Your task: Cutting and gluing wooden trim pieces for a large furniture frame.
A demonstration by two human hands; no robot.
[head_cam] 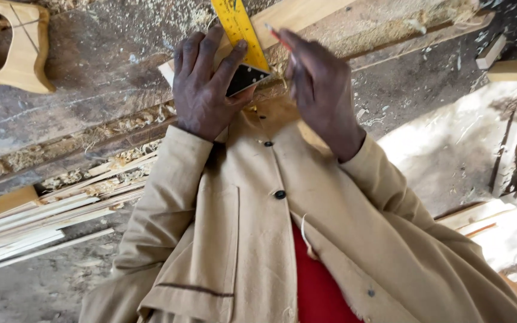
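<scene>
Here, your left hand (pixel 204 90) presses flat, fingers spread, on the yellow metal try square with black stock (pixel 240 42), lying across the pale wooden plank (pixel 306 12) on the sawdust-strewn tabletop (pixel 91 78); your right hand (pixel 321 90) pinches a thin red pencil (pixel 277 37) just beside the blade.

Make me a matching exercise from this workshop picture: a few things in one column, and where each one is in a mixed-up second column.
Things:
1. yellow square ruler
2. pencil
3. bundle of thin wood strips
4. cut-out wooden piece

Places:
A. lower left, below the bench edge
B. pressed onto the plank by the left hand
C. top left corner of the bench
D. in the right hand

Pairs: 1-B, 2-D, 3-A, 4-C
</scene>
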